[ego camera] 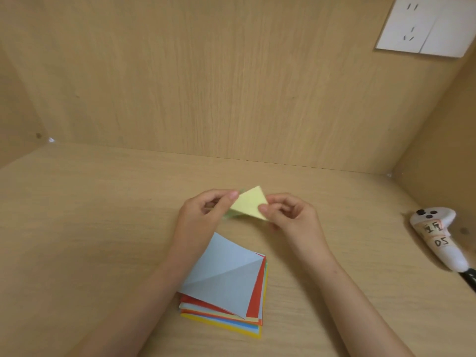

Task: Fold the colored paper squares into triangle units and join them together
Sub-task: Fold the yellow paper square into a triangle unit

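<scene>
The far side of the pale yellow folded paper piece [249, 203] is turned away, so how many layers it has cannot be told. A blurred greenish edge shows at its lower left, too soft to say whether it is a second sheet or a flap. Both forearms run out of view at the near edge. The left forearm covers the left corner of the stack of coloured paper squares [226, 321]. Lower sheets in that stack show only as thin red, orange, blue and yellow edges. At the right, the black near end of the white handheld controller [438, 238] is cut off by the edge, and its taped labels are hard to read. The white wall socket plate [425, 27] is clipped at the far right corner.

The left hand [203, 215] and right hand [288, 215] meet above the middle of the light wooden bench [103, 228], palms turned toward each other. The left fingers [231, 195] curl in and pinch the paper piece at its left edge. The right fingers [264, 208] pinch its right corner, with the other fingers loosely curled behind. The piece is held between them, tilted, with one pointed corner toward the far wooden back panel [206, 86].

The stack lies on the bench nearer than the hands. On top is a light blue paper sheet [224, 274] with a diagonal crease.
</scene>
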Demonstrator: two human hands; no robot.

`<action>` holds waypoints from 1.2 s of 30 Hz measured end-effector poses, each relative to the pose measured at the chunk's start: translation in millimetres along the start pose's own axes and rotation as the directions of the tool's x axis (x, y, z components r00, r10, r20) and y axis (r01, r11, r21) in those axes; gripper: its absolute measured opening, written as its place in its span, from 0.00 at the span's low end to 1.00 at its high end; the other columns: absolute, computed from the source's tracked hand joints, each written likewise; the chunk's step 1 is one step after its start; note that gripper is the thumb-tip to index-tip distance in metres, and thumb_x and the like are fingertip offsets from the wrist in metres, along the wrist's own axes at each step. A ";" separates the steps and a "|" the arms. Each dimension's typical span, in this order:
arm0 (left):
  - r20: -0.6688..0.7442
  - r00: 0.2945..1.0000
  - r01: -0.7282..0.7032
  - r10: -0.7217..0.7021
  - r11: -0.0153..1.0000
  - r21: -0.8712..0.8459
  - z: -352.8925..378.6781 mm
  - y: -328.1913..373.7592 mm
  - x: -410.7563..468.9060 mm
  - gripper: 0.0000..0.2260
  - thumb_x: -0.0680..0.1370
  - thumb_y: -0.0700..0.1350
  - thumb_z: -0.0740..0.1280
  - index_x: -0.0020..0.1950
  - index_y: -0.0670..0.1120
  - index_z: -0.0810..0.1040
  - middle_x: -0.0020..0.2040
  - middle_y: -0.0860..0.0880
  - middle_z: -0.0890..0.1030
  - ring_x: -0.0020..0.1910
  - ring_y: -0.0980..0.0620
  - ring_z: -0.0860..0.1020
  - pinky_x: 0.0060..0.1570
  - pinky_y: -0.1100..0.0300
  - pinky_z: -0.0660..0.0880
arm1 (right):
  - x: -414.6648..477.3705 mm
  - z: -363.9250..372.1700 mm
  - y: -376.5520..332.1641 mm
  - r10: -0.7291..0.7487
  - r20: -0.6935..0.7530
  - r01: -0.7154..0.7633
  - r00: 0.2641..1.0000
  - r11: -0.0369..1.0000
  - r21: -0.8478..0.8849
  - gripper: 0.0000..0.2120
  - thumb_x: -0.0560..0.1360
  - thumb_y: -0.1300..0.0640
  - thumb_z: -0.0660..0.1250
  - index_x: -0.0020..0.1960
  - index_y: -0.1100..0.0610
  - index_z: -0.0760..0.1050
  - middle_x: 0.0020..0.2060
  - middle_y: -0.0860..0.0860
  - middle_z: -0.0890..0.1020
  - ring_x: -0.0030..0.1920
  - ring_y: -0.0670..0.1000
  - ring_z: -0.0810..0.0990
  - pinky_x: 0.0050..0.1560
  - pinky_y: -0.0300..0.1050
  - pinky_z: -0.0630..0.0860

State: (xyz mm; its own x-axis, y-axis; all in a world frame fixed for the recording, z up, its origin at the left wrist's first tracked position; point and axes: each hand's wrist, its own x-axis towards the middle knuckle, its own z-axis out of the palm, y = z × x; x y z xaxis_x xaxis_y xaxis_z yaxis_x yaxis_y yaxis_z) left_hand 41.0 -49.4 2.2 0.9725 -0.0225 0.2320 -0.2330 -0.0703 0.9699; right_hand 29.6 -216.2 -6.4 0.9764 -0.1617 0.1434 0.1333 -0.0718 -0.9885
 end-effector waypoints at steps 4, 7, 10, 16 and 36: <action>-0.019 1.000 0.003 0.002 0.978 0.210 -18.6 0.4 5.8 0.04 0.74 0.50 0.70 0.45 0.53 0.83 0.44 0.57 0.83 0.42 0.64 0.78 0.41 0.74 0.70 | 10.3 -17.0 13.6 0.046 -0.143 -0.067 0.989 0.987 -0.147 0.06 0.73 0.61 0.70 0.50 0.59 0.81 0.35 0.52 0.78 0.37 0.45 0.76 0.36 0.27 0.69; 0.041 0.993 0.089 -0.111 0.932 0.350 -30.4 -0.8 7.3 0.07 0.71 0.54 0.72 0.43 0.53 0.83 0.39 0.57 0.81 0.35 0.63 0.75 0.36 0.71 0.69 | 12.6 -17.1 21.5 0.056 -0.166 -0.092 0.984 0.972 -0.217 0.05 0.74 0.60 0.70 0.50 0.58 0.81 0.34 0.50 0.77 0.38 0.45 0.75 0.35 0.26 0.68; 0.104 0.969 0.140 -0.222 0.850 0.508 -35.6 -1.1 6.7 0.13 0.66 0.59 0.74 0.43 0.53 0.81 0.41 0.56 0.80 0.40 0.61 0.75 0.37 0.65 0.68 | 14.7 -14.9 26.4 0.058 -0.153 -0.095 0.987 0.964 -0.249 0.05 0.74 0.59 0.70 0.50 0.57 0.82 0.36 0.51 0.79 0.39 0.45 0.76 0.37 0.27 0.69; 0.269 0.913 0.129 -0.306 0.843 0.521 -41.4 -4.1 8.2 0.17 0.61 0.49 0.81 0.44 0.52 0.79 0.39 0.54 0.79 0.31 0.63 0.74 0.36 0.66 0.69 | 14.2 -13.0 31.0 -0.038 -0.121 -0.014 0.992 0.915 -0.404 0.12 0.75 0.55 0.69 0.57 0.58 0.80 0.49 0.50 0.81 0.49 0.46 0.78 0.52 0.32 0.72; 0.206 0.971 0.059 -0.121 0.957 0.283 -33.8 -0.5 6.1 0.07 0.68 0.43 0.76 0.41 0.45 0.81 0.35 0.51 0.84 0.35 0.58 0.81 0.35 0.69 0.73 | -15.9 8.3 -1.2 -0.038 0.241 0.114 0.970 0.945 -0.308 0.05 0.65 0.57 0.78 0.38 0.52 0.82 0.35 0.46 0.77 0.37 0.43 0.71 0.38 0.30 0.67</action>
State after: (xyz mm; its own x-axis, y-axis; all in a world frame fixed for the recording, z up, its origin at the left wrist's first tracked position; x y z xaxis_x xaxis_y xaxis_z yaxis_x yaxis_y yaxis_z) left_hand 47.3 -15.8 5.6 0.9713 -0.2189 0.0931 -0.1673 -0.3506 0.9214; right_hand 15.3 -205.4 -7.9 0.9827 0.0828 0.1654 0.1847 -0.3890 -0.9025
